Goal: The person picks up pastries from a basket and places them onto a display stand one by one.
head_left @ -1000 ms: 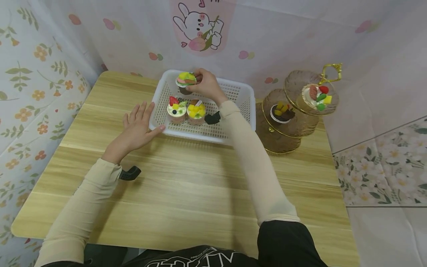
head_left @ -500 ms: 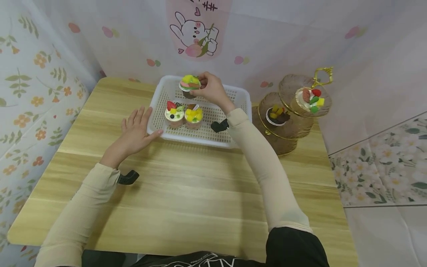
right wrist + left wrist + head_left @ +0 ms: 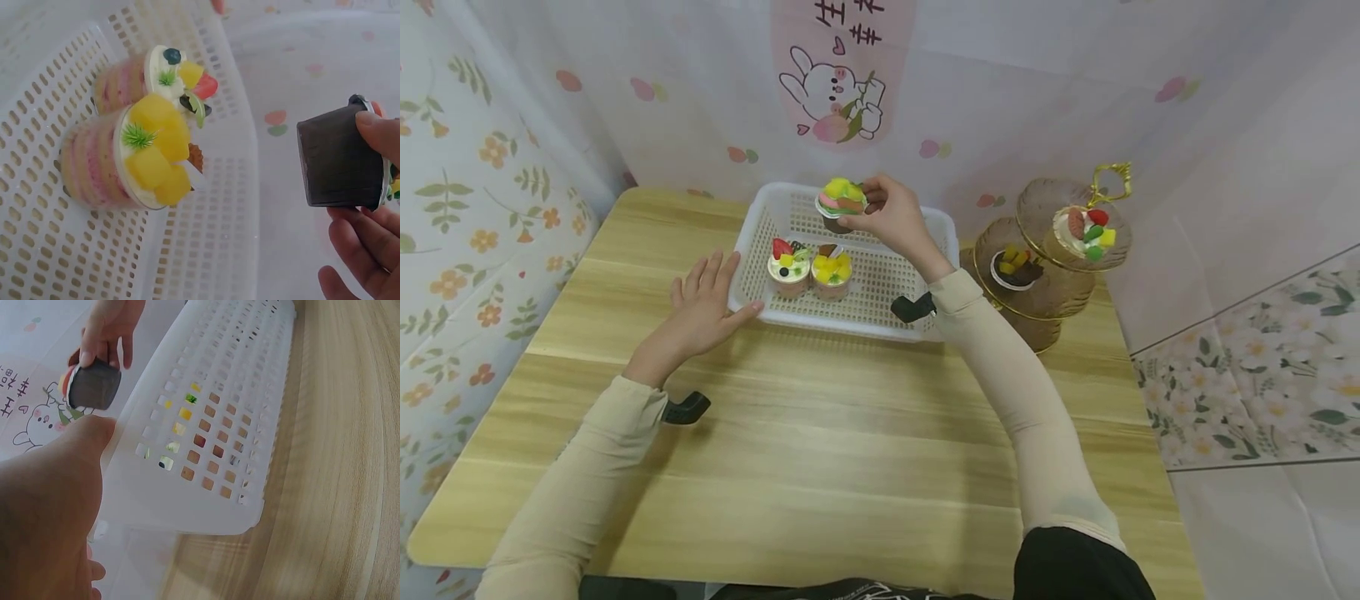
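Observation:
My right hand [image 3: 898, 218] pinches a cupcake [image 3: 838, 218] by its rim, above the back of a white basket [image 3: 850, 327]. The cupcake has a dark cup and a yellow, pink and green topping; in the right wrist view its dark cup [image 3: 340, 156] is tipped sideways to the camera. My left hand [image 3: 698, 310] lies with spread fingers at the basket's left rim, thumb over the edge. Inside the basket, side by side, stand a dessert cup with strawberry and blueberry [image 3: 789, 271] and a dessert cup with yellow cubes [image 3: 831, 273].
Right of the basket stands a tiered stand [image 3: 1037, 304] with gold rims and a gold handle [image 3: 1111, 182]. A cream-topped cupcake [image 3: 1078, 235] sits on its upper tier, a chocolate one [image 3: 1015, 268] on a lower tier. A patterned cloth [image 3: 962, 83] hangs behind the table [image 3: 820, 467].
My right hand has carried the cupcake to the right over the basket. The left hand has stayed at the basket's left rim. The head view has tilted slightly upward.

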Demonstrator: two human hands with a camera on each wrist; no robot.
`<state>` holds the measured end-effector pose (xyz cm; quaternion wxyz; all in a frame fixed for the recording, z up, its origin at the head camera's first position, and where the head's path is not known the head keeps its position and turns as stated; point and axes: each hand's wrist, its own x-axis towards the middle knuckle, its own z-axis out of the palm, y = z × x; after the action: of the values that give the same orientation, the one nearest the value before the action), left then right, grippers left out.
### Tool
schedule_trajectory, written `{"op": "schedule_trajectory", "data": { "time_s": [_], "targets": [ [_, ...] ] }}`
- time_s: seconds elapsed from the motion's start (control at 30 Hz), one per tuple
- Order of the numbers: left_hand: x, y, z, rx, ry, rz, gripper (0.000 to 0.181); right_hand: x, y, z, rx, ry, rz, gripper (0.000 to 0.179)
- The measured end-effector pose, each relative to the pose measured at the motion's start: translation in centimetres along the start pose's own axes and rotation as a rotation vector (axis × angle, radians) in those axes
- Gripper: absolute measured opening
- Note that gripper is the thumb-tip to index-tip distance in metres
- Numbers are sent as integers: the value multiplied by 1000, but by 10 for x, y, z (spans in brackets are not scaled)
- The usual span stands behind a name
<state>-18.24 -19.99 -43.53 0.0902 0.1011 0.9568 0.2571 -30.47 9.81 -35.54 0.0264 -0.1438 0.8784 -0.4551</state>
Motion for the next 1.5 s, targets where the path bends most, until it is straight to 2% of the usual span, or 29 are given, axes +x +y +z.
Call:
{"op": "schedule_trajectory", "data": {
  "time_s": [0.3, 0.53, 0.67, 0.87, 1.03, 1.23, 1.5],
  "targets": [
    [-2, 0, 1, -7, 1, 4, 92, -31, 6, -14, -23, 86, -14, 62],
    [-2, -1, 1, -1, -2, 3, 92, -61, 12, -28, 1, 145, -43, 61],
    [-1, -1, 2, 0, -4, 2, 93, -80, 18, -37, -41, 206, -50, 63],
    [-3, -2, 3, 2, -3, -2, 92, -110, 27, -49, -89, 275, -51, 61],
    [-3, -2, 3, 3, 6, -5, 92, -133, 34, -60, -59, 306, -37, 59],
    [-2, -2, 5, 5, 12, 2, 92, -161, 45, -75, -99, 358, -23, 60],
    [-1, -1, 3, -7, 11, 3, 92, -192, 57, -91, -69, 418, -11, 57]
  ]
}}
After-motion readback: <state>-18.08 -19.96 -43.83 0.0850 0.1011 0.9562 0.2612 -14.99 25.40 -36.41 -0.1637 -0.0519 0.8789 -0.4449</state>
